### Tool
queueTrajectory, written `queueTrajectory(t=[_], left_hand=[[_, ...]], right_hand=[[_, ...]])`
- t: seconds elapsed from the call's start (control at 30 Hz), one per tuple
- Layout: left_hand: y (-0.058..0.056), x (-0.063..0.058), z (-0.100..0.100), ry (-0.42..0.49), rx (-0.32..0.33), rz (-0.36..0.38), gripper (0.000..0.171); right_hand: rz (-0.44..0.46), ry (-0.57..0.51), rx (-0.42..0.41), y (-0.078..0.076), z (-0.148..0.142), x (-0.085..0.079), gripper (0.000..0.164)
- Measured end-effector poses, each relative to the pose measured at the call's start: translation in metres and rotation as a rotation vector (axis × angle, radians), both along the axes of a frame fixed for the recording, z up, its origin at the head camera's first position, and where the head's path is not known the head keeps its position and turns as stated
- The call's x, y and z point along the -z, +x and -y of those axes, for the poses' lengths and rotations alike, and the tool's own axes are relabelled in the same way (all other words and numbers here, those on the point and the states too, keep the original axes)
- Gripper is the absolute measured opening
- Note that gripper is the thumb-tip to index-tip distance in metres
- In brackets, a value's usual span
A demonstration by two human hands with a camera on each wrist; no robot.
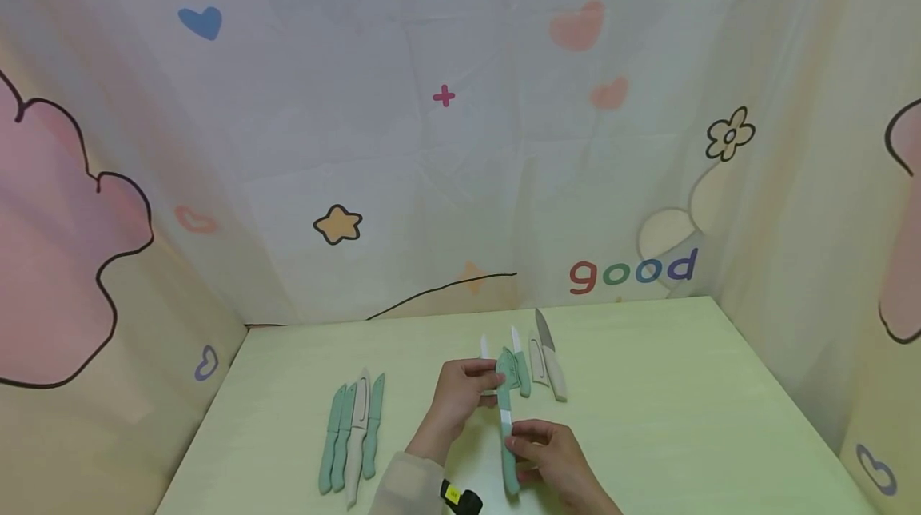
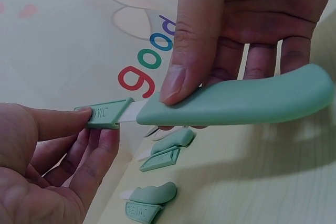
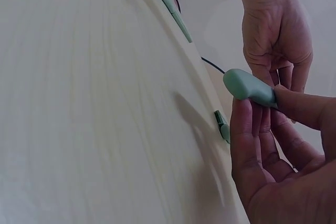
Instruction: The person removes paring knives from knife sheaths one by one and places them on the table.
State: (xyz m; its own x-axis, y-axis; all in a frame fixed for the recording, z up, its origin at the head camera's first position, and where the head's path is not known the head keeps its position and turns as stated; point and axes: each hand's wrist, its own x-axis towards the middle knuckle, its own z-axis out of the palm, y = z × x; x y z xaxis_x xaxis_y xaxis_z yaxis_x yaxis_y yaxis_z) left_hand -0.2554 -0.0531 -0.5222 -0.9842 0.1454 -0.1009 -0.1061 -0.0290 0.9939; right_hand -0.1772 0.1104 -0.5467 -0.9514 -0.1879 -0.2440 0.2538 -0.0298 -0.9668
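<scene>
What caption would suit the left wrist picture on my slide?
The left hand pinches a green sheath partly over a white blade; the right hand holds the green handle.

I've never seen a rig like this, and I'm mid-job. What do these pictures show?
There's no machine: these are a person's bare left hand and right hand. The wide picture is taken from the head, the other two from the left and right wrists. The left fingers pinch a green sheath; the right fingers hold a green handle, with white blade showing between. On the table, four sheathed knives lie to the left; beyond the hands lie uncovered knives with sheaths beside them.
</scene>
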Motion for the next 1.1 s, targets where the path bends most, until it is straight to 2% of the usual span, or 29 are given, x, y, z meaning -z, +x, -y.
queueTrajectory(t=[0.33,0.77,1.1], left_hand=[[-0.001,-0.001,0.002,0.023,-0.019,0.004,0.028],[-0.002,-0.003,0.005,0.022,-0.060,0.001,0.022],[-0.003,-0.001,0.006,0.020,-0.081,-0.003,0.023]], right_hand=[[0.017,0.010,-0.013,0.004,0.002,0.001,0.034],[0.058,0.057,-0.036,0.009,0.007,0.006,0.034],[0.039,0.027,-0.052,0.014,0.007,0.006,0.033]])
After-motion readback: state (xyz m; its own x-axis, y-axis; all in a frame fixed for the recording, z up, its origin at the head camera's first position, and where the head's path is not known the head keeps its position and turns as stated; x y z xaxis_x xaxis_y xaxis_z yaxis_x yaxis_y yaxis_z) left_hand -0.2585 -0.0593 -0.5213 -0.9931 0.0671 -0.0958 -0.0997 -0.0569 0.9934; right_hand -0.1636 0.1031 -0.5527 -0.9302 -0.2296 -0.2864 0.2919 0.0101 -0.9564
